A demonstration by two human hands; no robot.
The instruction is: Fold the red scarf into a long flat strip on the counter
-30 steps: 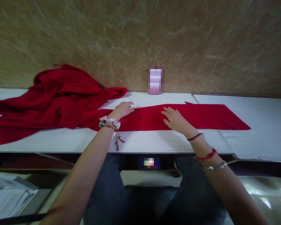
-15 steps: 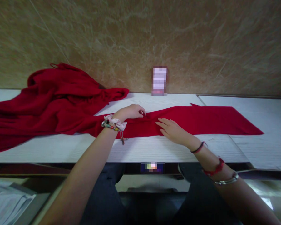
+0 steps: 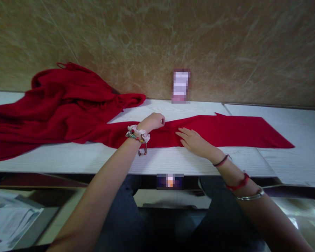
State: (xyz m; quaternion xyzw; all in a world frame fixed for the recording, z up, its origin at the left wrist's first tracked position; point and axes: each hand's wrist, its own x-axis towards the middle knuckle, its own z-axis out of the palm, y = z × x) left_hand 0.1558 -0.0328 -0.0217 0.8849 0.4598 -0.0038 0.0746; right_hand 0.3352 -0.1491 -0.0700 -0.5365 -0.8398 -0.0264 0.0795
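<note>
The left fingers [image 3: 160, 117] are curled, thumb and forefinger meeting in a small loop; whether they pinch any fabric I cannot tell. The right fingers [image 3: 182, 134] lie extended and slightly spread on the red cloth [image 3: 169, 136]. Taking the gap between the hands as the clock's centre, the left hand [image 3: 152, 121] is at the upper edge of the cloth toward 10 o'clock, and the right hand [image 3: 195, 141] rests toward 4. From here the cloth runs flat to 3 o'clock, ending in a slanted point, while toward 9 it leads to a rumpled red heap [image 3: 68, 98] along the back. All of it lies on the white counter [image 3: 286, 129]. At 12, a device with a blurred screen [image 3: 181, 85] stands by the marbled wall [image 3: 157, 35]. Another blurred screen [image 3: 170, 182] shows at 6, below the counter's front edge; papers [image 3: 10, 224] sit at 8.
</note>
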